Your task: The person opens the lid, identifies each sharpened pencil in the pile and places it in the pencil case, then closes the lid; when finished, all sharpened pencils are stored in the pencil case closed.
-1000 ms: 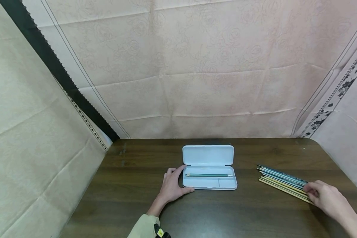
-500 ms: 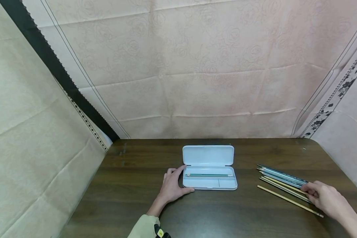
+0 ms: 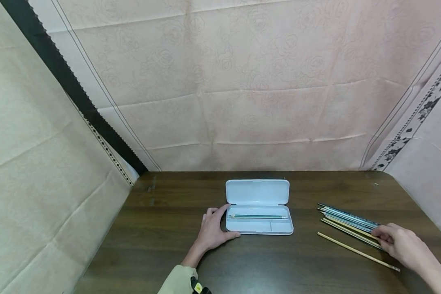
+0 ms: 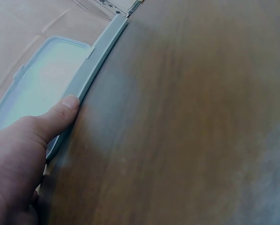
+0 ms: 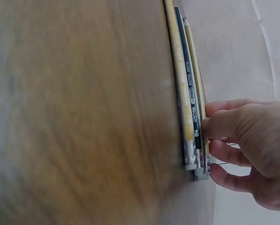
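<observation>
A light-blue pencil case point(image 3: 248, 226) lies with its hinged lid point(image 3: 257, 192) raised; a green pencil point(image 3: 257, 216) rests in the long compartment. My left hand point(image 3: 212, 233) holds the left end of the case, its thumb point(image 4: 62, 112) against the front wall in the left wrist view. On the right, several blue, dark and yellow pencils point(image 3: 347, 219) lie side by side, tips pointing left. My right hand point(image 3: 402, 244) pinches at their eraser ends; how many it holds is hard to tell. One yellow pencil point(image 3: 358, 251) lies apart, nearer me.
The brown wooden table point(image 3: 297, 269) carries everything. A pale patterned cloth point(image 3: 257, 102) hangs behind the table's far edge, with further cloth point(image 3: 51, 196) along the left and right sides.
The front yellow pencil has come away from the bunch and rolled toward me. A gap has opened among the pencils near it. My right hand shifted slightly left; my left hand stayed still.
</observation>
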`<action>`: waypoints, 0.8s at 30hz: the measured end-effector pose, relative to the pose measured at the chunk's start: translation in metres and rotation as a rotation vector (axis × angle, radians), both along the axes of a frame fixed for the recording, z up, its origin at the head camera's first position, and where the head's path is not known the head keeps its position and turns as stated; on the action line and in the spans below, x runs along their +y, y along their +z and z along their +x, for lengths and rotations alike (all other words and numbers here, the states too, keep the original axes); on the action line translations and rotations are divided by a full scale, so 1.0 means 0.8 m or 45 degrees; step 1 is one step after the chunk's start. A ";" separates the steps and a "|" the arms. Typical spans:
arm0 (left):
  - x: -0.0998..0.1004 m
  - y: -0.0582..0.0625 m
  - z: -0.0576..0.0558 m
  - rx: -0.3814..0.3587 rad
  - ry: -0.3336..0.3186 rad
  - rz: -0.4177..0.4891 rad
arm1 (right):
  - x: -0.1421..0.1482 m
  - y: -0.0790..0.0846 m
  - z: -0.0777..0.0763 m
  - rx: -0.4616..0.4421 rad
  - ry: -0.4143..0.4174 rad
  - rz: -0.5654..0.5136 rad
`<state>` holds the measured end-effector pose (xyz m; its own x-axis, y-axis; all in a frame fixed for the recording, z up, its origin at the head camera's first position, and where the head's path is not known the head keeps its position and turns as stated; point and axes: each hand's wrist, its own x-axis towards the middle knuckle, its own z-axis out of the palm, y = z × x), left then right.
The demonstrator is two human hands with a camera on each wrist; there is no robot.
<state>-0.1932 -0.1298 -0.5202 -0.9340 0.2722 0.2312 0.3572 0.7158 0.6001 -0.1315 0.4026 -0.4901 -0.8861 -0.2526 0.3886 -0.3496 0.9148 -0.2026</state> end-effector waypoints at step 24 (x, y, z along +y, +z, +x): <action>0.001 0.002 0.000 -0.015 0.003 0.006 | -0.057 0.020 -0.025 0.165 0.224 -0.091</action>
<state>-0.1930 -0.1287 -0.5182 -0.9374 0.2687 0.2216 0.3482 0.7139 0.6076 -0.1513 0.3572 -0.4744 -0.7721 -0.3669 0.5189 -0.5300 0.8223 -0.2073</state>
